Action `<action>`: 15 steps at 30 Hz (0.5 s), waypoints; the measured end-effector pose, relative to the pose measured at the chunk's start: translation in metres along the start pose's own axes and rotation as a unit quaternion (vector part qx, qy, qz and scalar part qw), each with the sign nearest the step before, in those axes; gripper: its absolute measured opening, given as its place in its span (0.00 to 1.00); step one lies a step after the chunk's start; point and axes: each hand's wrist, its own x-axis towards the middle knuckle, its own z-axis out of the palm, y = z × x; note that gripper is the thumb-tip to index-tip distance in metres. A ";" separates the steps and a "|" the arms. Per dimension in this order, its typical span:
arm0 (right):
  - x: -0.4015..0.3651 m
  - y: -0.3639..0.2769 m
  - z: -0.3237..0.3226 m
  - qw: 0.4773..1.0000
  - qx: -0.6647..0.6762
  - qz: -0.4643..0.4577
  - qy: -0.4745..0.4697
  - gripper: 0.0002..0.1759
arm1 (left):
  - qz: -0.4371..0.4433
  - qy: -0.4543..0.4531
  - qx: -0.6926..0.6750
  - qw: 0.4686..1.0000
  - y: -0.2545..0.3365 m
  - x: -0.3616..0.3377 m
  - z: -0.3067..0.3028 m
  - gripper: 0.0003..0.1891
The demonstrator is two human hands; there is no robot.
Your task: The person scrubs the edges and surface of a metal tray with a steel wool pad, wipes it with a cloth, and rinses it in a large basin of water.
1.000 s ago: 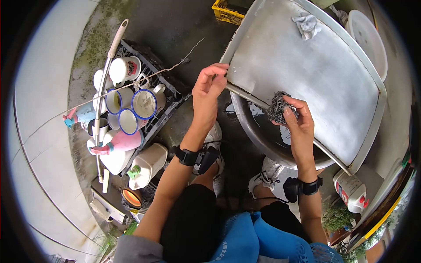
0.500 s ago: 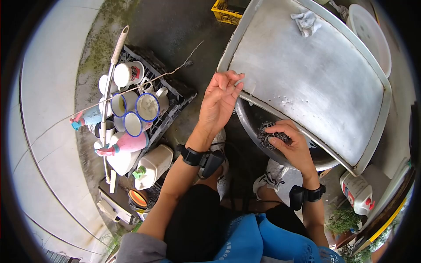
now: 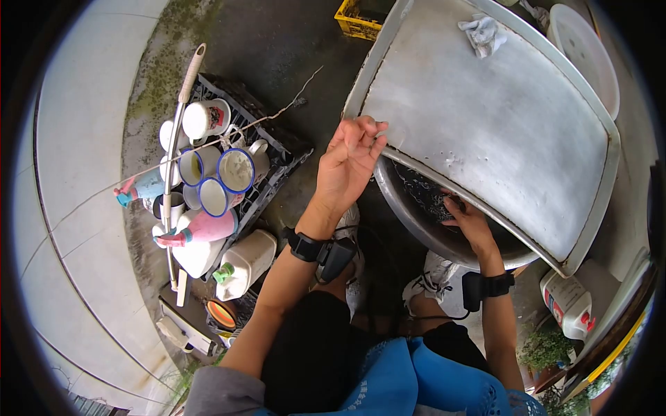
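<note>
Landmark = metal tray (image 3: 499,125), which lies tilted across the top of a steel basin (image 3: 409,222) and covers most of its opening.

- Left hand (image 3: 350,163): on the tray's near-left corner. The fingers (image 3: 368,132) are curled close together over the rim, gripping it.
- Right hand (image 3: 470,223): below the tray's near long edge, reaching into the basin. The fingertips are hidden under the tray rim, so I can't tell whether they are spread or pinching anything.
- Basin contents: dark and wet-looking at the bottom. I can't make out more than that.
- On the tray: a crumpled rag (image 3: 483,33) near the far edge. The rest of the sheet is bare and streaky.
- Left of the tray: a black crate (image 3: 291,149) packed with enamel mugs (image 3: 236,170), mouths up, most with blue rims. A long handle (image 3: 177,152) lies across the crate.
- Beside the crate's near end: a pink spray bottle (image 3: 201,227) and a white jug (image 3: 243,260) with a green cap.
- Beyond the tray's far-left corner: a yellow crate (image 3: 357,17).
- Past the tray's far-right edge: a white tub (image 3: 586,59).
- Off the tray's near-right corner: a white bottle (image 3: 569,301).

Clearance: there is a strip of bare concrete floor (image 3: 291,48) between the tray's left edge and the black crate. The tray's right side is tight against the tub.
</note>
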 end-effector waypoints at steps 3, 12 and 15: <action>0.017 0.023 0.002 0.998 -0.021 -0.020 0.061 0.38 | 0.003 0.003 0.006 1.000 0.001 0.000 -0.004 0.10; 0.014 0.016 0.013 0.999 0.017 -0.011 0.028 0.30 | 0.009 0.027 0.060 0.998 0.007 -0.007 -0.008 0.11; -0.018 -0.023 0.023 0.992 0.118 -0.028 -0.040 0.23 | -0.052 0.047 0.239 0.968 0.013 -0.018 0.009 0.09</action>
